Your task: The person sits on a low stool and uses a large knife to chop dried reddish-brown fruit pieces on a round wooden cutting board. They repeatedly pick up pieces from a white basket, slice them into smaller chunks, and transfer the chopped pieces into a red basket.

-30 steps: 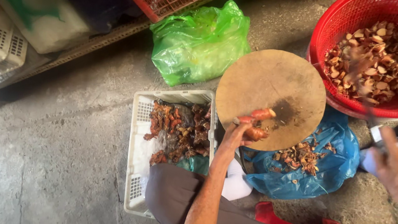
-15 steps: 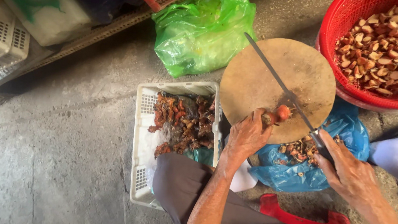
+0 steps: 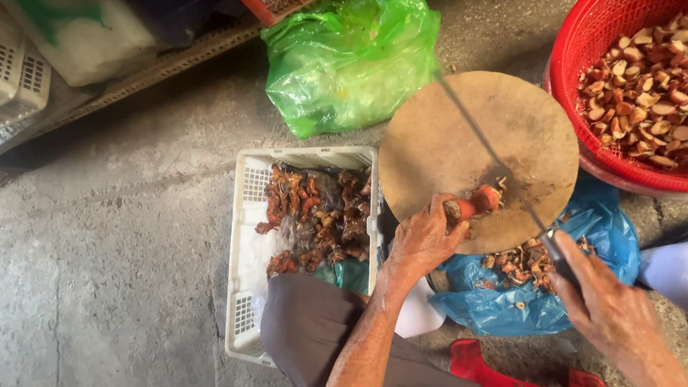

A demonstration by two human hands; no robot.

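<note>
Rough grey concrete floor [image 3: 89, 276] fills the view, with the person crouched over a round wooden chopping block [image 3: 481, 149] that serves as the work surface.

The left hand [image 3: 424, 240] is closed around one end of an orange-red root piece [image 3: 472, 204], pinning it to the near edge of the block. The right hand [image 3: 610, 305] is clamped on the handle of a long thin knife [image 3: 489, 154], so the two hands sit apart, one on each side of the block's near rim.

Half a second ago the blade lay further right, its edge crossing the block beside the root; a second ago the right hand was lifted away near the basket. Now the blade runs across the block from its far left rim down to the root, with the edge at or just past the root's free end. It probably touches the root there, though blur along the blade makes contact hard to confirm. By my judgement a slice is being made or has just landed.

The root's long axis runs roughly left to right, tilted slightly upward toward the right, with its free end pointing at the blade. The knife's long axis runs diagonally, tip toward the upper left.

Around the block: a white plastic crate [image 3: 245, 251] of dark reddish roots at the left, a blue bag [image 3: 514, 306] with cut scraps beneath the near rim, a green bag [image 3: 347, 58] beyond, and a red basket [image 3: 590, 40] of sliced pieces at the upper right.
</note>
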